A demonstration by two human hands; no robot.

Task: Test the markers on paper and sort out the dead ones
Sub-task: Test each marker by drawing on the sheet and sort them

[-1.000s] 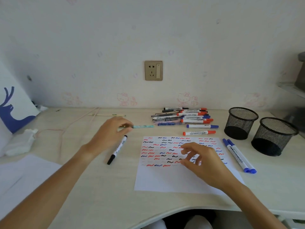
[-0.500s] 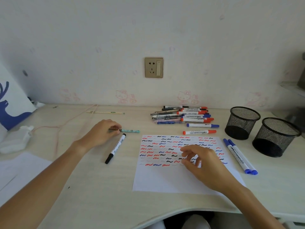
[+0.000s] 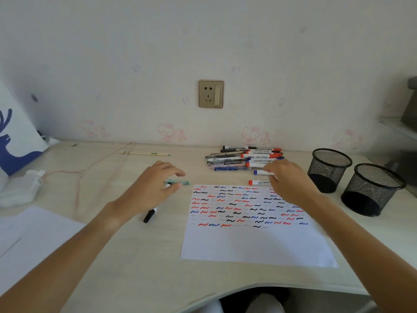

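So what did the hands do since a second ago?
The right hand left the paper and reached up to the blue-capped marker beside the marker pile; whether it grips it is unclear. The left hand stayed by the teal pen, over the black marker. Both mesh cups stayed put.

Marker pile [image 3: 244, 158] at desk back, scribbled paper [image 3: 252, 224] flat in front

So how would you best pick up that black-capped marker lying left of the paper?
Pinch the black-capped marker at the middle of its white barrel, coming from above, fingers on either long side. It lies flat on the desk, slanted, cap toward the person, and the left hand already hovers over its far end.
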